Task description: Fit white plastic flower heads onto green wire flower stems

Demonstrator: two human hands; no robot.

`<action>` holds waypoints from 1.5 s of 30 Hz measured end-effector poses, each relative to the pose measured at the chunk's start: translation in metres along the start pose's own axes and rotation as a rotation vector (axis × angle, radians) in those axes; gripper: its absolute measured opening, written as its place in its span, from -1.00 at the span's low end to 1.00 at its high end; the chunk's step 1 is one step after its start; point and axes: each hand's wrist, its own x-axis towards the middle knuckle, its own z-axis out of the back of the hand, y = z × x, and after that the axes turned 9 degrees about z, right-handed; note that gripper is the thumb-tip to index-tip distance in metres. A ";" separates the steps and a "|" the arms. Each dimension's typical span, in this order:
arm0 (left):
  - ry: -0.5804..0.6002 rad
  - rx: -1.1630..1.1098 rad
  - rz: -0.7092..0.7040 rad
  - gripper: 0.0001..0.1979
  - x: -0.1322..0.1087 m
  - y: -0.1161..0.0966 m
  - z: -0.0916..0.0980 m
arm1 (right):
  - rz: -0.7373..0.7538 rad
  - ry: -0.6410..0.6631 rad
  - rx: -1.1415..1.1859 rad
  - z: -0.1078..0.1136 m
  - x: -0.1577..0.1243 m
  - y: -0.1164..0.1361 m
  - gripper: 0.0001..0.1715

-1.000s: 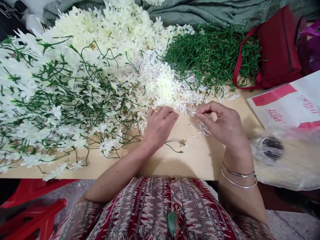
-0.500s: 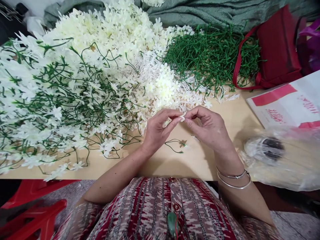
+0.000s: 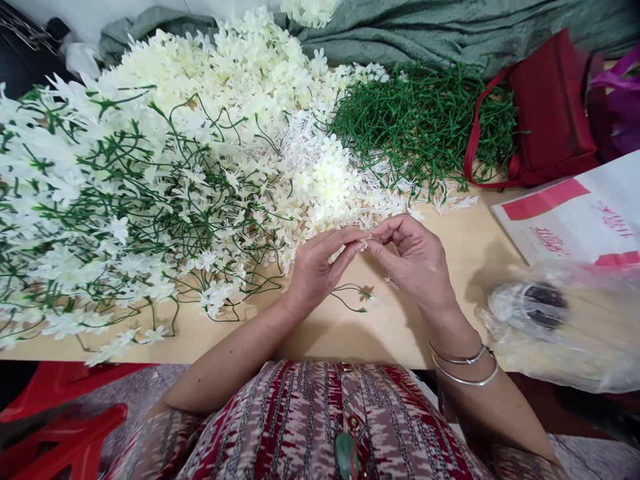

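Observation:
Over the table's front part, my left hand (image 3: 317, 267) and my right hand (image 3: 415, 260) meet at the fingertips. Between them both pinch a small white flower piece (image 3: 365, 244), mostly covered by the fingers. Green stems (image 3: 350, 288) lie on the table just below the hands. Behind the hands is a heap of loose white blossoms (image 3: 327, 177) mixed with thin white stamens (image 3: 305, 143). On the left spreads a large pile of white flowers on green stems (image 3: 165, 193).
A pile of bare green stems (image 3: 425, 123) lies at the back right beside a red bag (image 3: 553, 113). A white and pink paper bag (image 3: 570, 213) and a clear plastic bag (image 3: 590, 320) lie on the right of the table (image 3: 400, 340). Red stools (image 3: 65, 433) stand below left.
The fingertips have shifted slightly around the small white piece, which now shows less. The whole view has moved a little; the piles look the same.

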 end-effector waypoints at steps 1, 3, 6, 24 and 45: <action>-0.009 0.010 0.010 -0.82 -0.001 -0.001 0.000 | 0.001 0.001 0.018 -0.001 0.000 0.000 -0.79; -0.019 0.027 0.056 -0.78 -0.004 -0.002 -0.001 | 0.025 0.026 0.011 -0.001 0.000 0.000 -0.75; -0.012 0.023 0.126 -0.73 -0.006 -0.003 -0.002 | 0.083 0.053 -0.044 0.000 0.000 0.001 -0.91; 0.773 0.537 -0.281 -0.89 -0.029 -0.021 0.029 | 0.125 -0.241 -0.022 0.023 0.010 -0.018 -0.79; 0.266 -0.010 0.371 -0.66 -0.022 -0.014 0.023 | -0.183 0.239 0.272 0.012 0.007 0.004 -0.73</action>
